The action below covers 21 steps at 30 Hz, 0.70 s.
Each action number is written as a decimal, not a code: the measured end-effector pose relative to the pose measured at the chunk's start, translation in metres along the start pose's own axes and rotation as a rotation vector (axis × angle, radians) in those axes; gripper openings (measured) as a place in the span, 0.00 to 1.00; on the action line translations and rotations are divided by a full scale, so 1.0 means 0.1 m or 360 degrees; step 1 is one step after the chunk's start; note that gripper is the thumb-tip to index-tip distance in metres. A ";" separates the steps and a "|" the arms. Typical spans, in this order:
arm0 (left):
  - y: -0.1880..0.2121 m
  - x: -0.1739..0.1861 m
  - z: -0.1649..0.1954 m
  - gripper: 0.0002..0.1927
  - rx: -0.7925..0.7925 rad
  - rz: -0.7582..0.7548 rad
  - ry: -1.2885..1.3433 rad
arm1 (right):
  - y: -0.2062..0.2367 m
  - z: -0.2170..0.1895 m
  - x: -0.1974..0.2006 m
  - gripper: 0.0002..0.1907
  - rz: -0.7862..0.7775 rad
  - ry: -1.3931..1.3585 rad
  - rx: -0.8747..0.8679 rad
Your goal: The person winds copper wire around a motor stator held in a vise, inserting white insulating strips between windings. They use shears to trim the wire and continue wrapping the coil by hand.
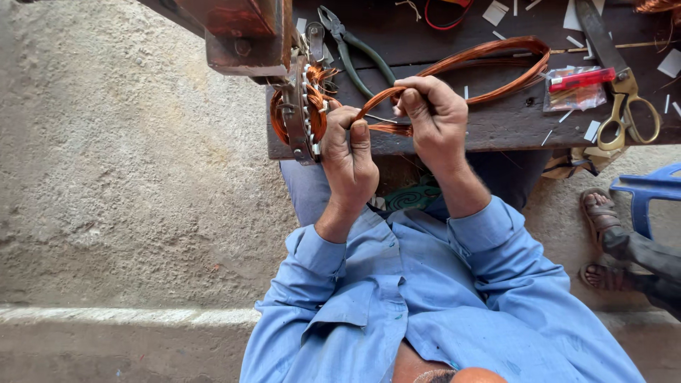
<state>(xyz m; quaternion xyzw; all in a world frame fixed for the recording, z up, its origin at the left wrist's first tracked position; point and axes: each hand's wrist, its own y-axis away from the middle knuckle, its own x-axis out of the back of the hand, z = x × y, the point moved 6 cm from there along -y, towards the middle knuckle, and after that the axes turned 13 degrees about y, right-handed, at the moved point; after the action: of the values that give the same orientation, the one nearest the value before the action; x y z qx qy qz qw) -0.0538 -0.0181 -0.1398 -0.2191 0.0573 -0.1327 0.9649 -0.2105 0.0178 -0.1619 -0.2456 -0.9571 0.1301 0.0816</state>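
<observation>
A round metal stator ring (298, 113) with copper windings stands on edge at the left end of a dark wooden bench (496, 120). My left hand (349, 159) presses against the ring and pinches a copper wire coil (489, 60) where it enters the ring. My right hand (433, 113) is closed around the same coil a little to the right. The coil loops away across the bench toward the far right.
Green-handled pliers (358, 53) lie behind the ring. Brass-handled scissors (624, 92) and a red tool in a clear packet (578, 81) lie at the right. A rusty metal block (241, 32) overhangs at the far left. Another person's sandalled feet (603, 241) and a blue stool (656, 191) are at the right.
</observation>
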 end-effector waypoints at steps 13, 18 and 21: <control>0.11 0.01 -0.20 0.11 0.0127 0.0052 0.0092 | -0.25 -0.36 -0.11 0.13 0.0018 0.0698 0.0829; 0.13 0.02 -0.25 0.12 0.0104 0.0133 0.0181 | -0.23 -0.57 -0.31 0.18 0.0095 0.1207 0.1392; 0.15 0.03 -0.27 0.12 0.0139 0.0165 0.0184 | -0.20 -0.55 -0.33 0.15 0.0122 0.1304 0.1449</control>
<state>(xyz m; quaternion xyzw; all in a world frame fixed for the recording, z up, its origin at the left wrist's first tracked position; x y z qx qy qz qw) -0.0516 -0.0170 -0.1713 -0.1655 0.1185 -0.0973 0.9742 -0.1785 -0.0042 -0.1068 -0.2504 -0.6866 0.4238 0.5350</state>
